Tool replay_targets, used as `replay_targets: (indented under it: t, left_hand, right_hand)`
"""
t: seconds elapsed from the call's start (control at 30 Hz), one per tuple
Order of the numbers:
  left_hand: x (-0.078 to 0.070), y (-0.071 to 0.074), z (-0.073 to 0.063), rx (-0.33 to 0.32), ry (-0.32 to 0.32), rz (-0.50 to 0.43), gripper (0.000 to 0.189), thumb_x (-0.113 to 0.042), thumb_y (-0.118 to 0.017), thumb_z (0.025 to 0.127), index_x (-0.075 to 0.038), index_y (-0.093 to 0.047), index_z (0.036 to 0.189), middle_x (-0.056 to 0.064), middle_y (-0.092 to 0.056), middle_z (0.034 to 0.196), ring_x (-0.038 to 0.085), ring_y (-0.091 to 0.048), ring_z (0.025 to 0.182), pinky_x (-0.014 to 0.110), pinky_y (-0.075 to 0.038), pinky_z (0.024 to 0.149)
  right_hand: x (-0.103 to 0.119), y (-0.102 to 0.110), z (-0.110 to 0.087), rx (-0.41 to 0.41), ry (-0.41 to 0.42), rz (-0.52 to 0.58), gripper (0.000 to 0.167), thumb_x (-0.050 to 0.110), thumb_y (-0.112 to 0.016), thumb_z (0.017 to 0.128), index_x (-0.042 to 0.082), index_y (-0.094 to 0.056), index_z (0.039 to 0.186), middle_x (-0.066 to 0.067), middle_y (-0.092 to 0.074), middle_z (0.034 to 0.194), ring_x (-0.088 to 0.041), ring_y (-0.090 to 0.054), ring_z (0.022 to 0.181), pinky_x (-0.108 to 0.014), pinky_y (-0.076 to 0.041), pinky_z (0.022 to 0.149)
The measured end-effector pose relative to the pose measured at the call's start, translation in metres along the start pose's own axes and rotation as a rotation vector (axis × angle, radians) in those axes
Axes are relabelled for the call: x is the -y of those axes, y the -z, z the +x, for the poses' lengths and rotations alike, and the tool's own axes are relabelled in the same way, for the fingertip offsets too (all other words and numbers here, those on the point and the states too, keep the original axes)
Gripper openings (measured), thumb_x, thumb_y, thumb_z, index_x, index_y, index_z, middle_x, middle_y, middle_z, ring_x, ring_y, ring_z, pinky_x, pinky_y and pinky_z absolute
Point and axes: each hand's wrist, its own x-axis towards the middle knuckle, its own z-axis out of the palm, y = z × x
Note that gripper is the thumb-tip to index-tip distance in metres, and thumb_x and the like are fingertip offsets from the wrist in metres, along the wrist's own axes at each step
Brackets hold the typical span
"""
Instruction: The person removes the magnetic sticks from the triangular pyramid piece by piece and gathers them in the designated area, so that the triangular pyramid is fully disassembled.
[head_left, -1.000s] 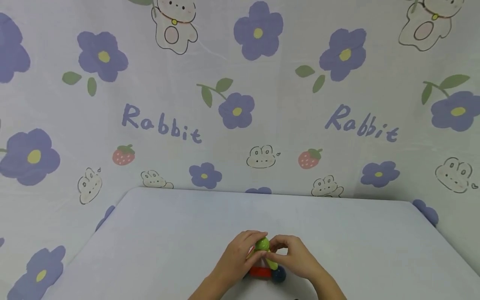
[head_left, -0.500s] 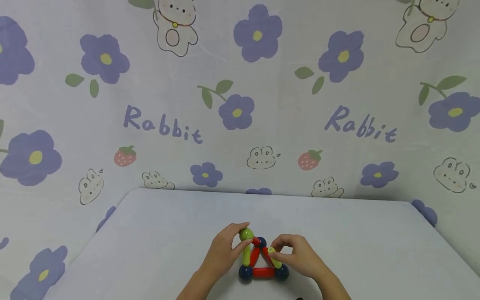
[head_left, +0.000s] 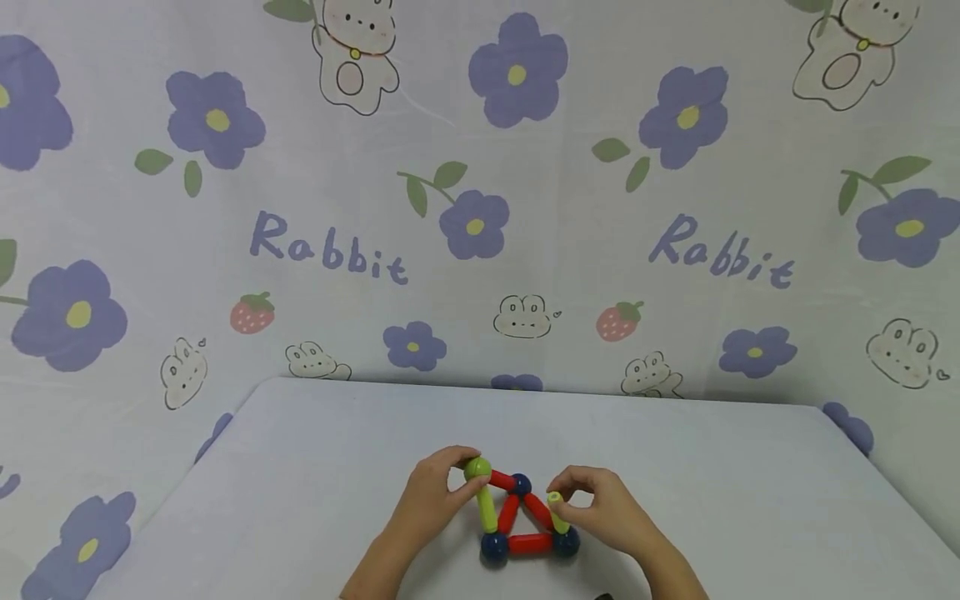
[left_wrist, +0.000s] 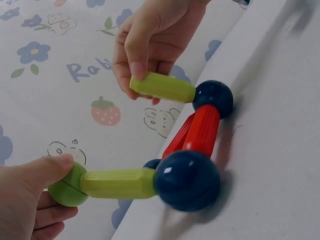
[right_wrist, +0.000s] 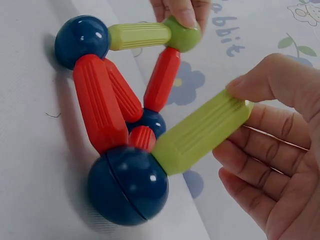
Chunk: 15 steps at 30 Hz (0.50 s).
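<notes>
Between the hands stands a frame of magnetic building rods and balls. Its base is a triangle of red rods (head_left: 530, 544) joined by dark blue balls (right_wrist: 128, 186). My left hand (head_left: 430, 493) pinches a green ball (left_wrist: 68, 185) between thumb and fingers. From that ball a yellow-green rod (left_wrist: 119, 183) runs down to the near left blue ball (head_left: 495, 547), and another red rod (right_wrist: 163, 80) reaches the far blue ball (head_left: 521, 485). With thumb and fingertips my right hand (head_left: 604, 510) grips the free upper end of a second yellow-green rod (right_wrist: 202, 132), whose lower end meets the near right blue ball (head_left: 566, 542).
The frame rests on a white table (head_left: 337, 467) near its front. Behind the table hangs a white cloth (head_left: 555, 167) printed with purple flowers, rabbits and strawberries. A small dark object (head_left: 603, 597) shows at the bottom edge of the head view.
My left hand has moved left with the green ball, away from the right rod's top. The rods between the hands have spread apart. My right hand stays on its rod, shifting slightly right.
</notes>
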Motion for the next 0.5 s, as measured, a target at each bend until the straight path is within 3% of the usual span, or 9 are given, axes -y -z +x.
replay_targets:
  t: [0.27,0.5]
  left_hand:
    - [0.011,0.004,-0.002,0.017,0.038,-0.040,0.027,-0.030,-0.070,0.082,-0.012,-0.064,0.101,-0.004,-0.067,0.092,0.012,-0.062,0.089,0.038,-0.053,0.079]
    - [0.022,0.004,-0.003,0.026,0.070,-0.037,0.032,-0.030,-0.070,0.082,-0.008,-0.066,0.104,-0.002,-0.068,0.094,0.013,-0.062,0.088,0.037,-0.053,0.078]
  right_hand:
    - [0.000,0.005,-0.006,-0.097,-0.028,-0.044,0.015,0.017,-0.068,0.082,0.009,-0.069,0.095,0.004,-0.066,0.088,-0.012,-0.056,0.086,-0.056,-0.043,0.093]
    - [-0.008,0.011,-0.010,-0.185,-0.055,-0.071,0.015,0.012,-0.070,0.080,0.010,-0.069,0.094,0.004,-0.067,0.088,-0.012,-0.057,0.088,-0.053,-0.044,0.094]
